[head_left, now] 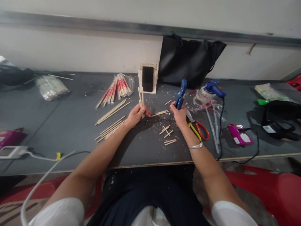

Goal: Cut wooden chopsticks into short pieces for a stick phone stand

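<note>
My left hand (136, 115) is closed around a few wooden chopsticks (141, 95), which stand up out of the fist. My right hand (179, 115) grips a blue hand tool (180, 94) shaped like a cutter; its exact kind is unclear. Between the hands, joined stick pieces (160, 113) lie on the table. Short cut sticks (166, 129) rest nearer to me, some crossed, with a small pair (170, 142) below them. Longer loose chopsticks (111, 112) lie left of my left hand, and more (110, 130) sit partly behind that forearm.
A phone (148, 78) leans on a stick-built stand (154, 89) at the back, beside a black bag (188, 62). Bagged red-wrapped chopsticks (117, 88) lie left. Right are scissors (202, 130), a corded blue glue gun (215, 88), glue sticks (213, 130) and a purple box (240, 135).
</note>
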{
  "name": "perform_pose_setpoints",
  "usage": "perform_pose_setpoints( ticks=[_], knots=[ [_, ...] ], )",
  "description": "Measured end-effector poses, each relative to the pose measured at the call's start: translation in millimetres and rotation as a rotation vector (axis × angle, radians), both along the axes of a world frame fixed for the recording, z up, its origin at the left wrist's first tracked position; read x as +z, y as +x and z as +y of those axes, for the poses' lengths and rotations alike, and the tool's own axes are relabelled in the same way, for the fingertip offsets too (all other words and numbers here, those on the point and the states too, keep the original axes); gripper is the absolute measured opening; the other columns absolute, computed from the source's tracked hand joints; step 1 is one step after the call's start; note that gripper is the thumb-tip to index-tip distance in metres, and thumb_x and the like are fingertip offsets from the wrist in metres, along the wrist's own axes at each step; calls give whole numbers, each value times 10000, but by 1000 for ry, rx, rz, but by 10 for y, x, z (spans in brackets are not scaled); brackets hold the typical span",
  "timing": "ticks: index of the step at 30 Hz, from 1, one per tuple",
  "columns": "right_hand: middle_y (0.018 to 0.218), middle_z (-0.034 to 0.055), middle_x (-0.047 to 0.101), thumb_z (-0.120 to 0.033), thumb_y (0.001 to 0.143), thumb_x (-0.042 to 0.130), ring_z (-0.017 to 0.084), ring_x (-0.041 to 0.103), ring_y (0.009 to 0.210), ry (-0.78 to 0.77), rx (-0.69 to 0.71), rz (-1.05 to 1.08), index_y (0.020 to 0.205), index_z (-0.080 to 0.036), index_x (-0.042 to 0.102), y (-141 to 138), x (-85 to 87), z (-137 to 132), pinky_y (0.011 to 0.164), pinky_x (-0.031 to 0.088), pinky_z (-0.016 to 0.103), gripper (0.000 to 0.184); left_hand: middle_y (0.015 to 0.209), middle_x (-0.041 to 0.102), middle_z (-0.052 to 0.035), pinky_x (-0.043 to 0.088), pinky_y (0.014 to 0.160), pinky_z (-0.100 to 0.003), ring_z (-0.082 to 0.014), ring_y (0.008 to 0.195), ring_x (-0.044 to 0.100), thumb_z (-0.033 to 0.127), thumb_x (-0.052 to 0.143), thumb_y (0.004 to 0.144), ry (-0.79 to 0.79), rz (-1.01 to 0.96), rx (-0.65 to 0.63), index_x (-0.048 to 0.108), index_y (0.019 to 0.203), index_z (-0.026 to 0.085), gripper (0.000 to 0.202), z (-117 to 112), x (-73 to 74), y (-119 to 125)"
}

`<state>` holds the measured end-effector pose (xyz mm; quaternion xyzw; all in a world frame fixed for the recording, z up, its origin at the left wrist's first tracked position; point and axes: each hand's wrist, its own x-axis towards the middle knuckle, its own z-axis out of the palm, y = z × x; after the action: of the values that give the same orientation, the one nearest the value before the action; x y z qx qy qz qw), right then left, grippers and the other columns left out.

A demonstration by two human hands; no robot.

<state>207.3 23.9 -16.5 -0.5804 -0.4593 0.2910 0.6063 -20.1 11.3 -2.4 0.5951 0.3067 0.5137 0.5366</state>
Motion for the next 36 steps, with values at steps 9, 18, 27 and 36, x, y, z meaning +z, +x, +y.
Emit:
perform_pose_setpoints(
  ticks=[9,18,27,36],
  knots=[
    [653,-45,595,-404,706,644,138,565,596,1,10,-23,748,-245,601,6,-1,-5,636,494,293,171,644,566,28,619,712,-297,-98,615,602,670,684,805,-39,2,-19,528,697,181,525,-18,13,6],
    [663,-35,593,-449,706,619,150,571,617,5,14,-60,762,-246,601,24,-38,10,646,496,305,212,542,365,96,529,559,-234,-53,468,364,725,635,802,-27,-19,-32,418,659,204,582,-12,9,63],
    [664,-33,608,-401,703,624,157,571,620,28,17,-85,757,-248,577,11,46,-34,671,501,315,169,546,328,96,425,479,-207,-50,464,326,755,630,778,-61,-12,-42,404,649,205,609,-9,6,53],
    [790,-5,642,-398,761,618,203,603,749,154,141,-416,850,-271,537,26,128,-126,788,494,354,175,503,315,95,332,422,-204,-53,434,278,768,656,753,-77,-69,-121,344,619,215,648,-30,46,47]
  ],
)
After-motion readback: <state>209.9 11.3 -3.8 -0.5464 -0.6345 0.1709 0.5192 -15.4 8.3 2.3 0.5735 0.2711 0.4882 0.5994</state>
